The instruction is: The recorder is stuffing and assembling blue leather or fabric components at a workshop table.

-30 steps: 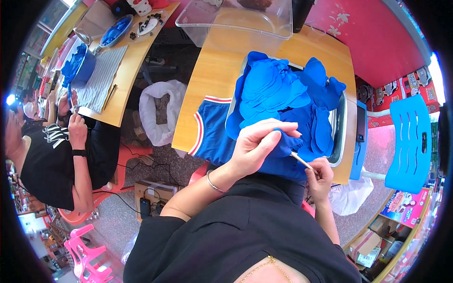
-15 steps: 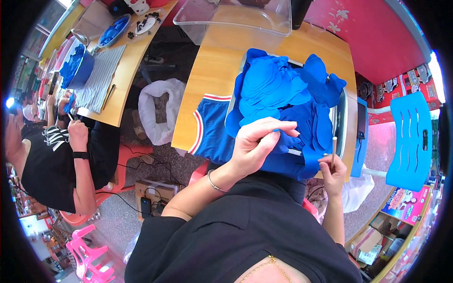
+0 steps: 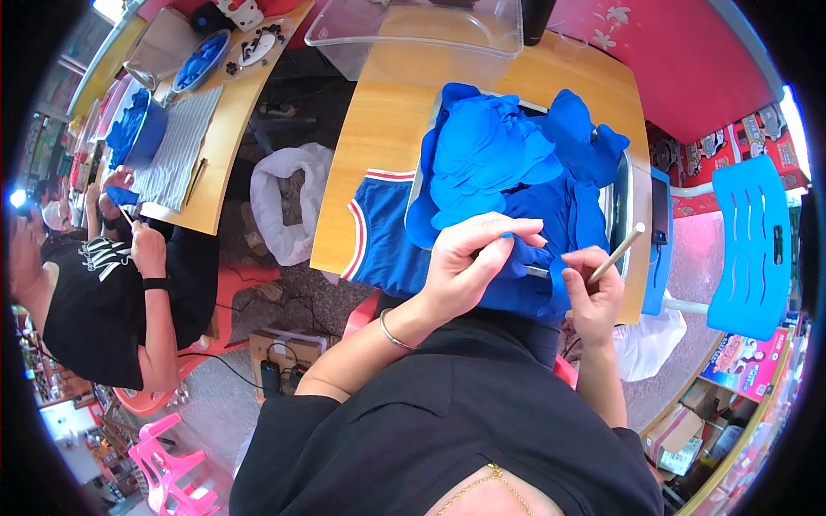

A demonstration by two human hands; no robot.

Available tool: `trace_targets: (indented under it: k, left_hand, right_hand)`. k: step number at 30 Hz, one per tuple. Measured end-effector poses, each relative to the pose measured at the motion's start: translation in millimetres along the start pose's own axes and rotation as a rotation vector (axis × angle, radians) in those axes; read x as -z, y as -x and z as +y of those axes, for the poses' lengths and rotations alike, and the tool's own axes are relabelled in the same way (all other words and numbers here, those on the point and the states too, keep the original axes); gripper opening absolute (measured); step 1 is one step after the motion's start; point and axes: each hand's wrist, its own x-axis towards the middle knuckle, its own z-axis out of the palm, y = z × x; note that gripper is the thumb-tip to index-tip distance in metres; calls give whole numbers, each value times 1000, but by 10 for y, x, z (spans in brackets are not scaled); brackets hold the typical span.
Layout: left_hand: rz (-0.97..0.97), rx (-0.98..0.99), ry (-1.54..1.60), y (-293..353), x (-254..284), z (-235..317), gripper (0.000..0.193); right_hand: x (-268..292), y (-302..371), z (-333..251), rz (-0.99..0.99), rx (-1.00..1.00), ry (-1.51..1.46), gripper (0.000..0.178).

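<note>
My left hand (image 3: 471, 262) is closed, pinching the edge of a blue fabric piece (image 3: 558, 282) between thumb and fingers. My right hand (image 3: 595, 299) grips a thin wooden stick (image 3: 621, 248), which slants up to the right. The right fingers are beside the hanging part of the fabric piece; whether they touch it is hard to see. Just beyond both hands, many flat, rounded blue fabric pieces (image 3: 492, 146) lie heaped in a shallow tray (image 3: 621, 202). The lower end of the stick is hidden in my right hand.
Under the tray lies a blue garment (image 3: 383, 228) with red and white trim on the wooden table (image 3: 344, 185). A clear plastic bin (image 3: 413, 41) stands at the far side. A blue chair (image 3: 747, 249) is right; a white sack (image 3: 274, 236) and a co-worker (image 3: 95, 318) are left.
My right hand has risen and moved closer to my left hand, and the stick now tilts toward the right. My left hand keeps its pinch almost in place.
</note>
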Motion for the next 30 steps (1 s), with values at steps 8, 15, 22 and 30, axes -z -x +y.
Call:
trace_targets:
  k: [8, 15, 22, 30]
  left_hand:
    - [290, 399, 622, -4, -166, -65, 27]
    - [233, 410, 540, 59, -240, -177, 25]
    - [347, 350, 743, 11, -269, -242, 23]
    - [319, 371, 771, -8, -251, -159, 30]
  right_hand:
    - [-244, -115, -135, -115, -57, -58, 48]
    - [-363, -83, -109, -48, -194, -5, 51]
    - [-399, -24, 46, -74, -248, -189, 48]
    - [-289, -91, -54, 4, -231, -323, 27]
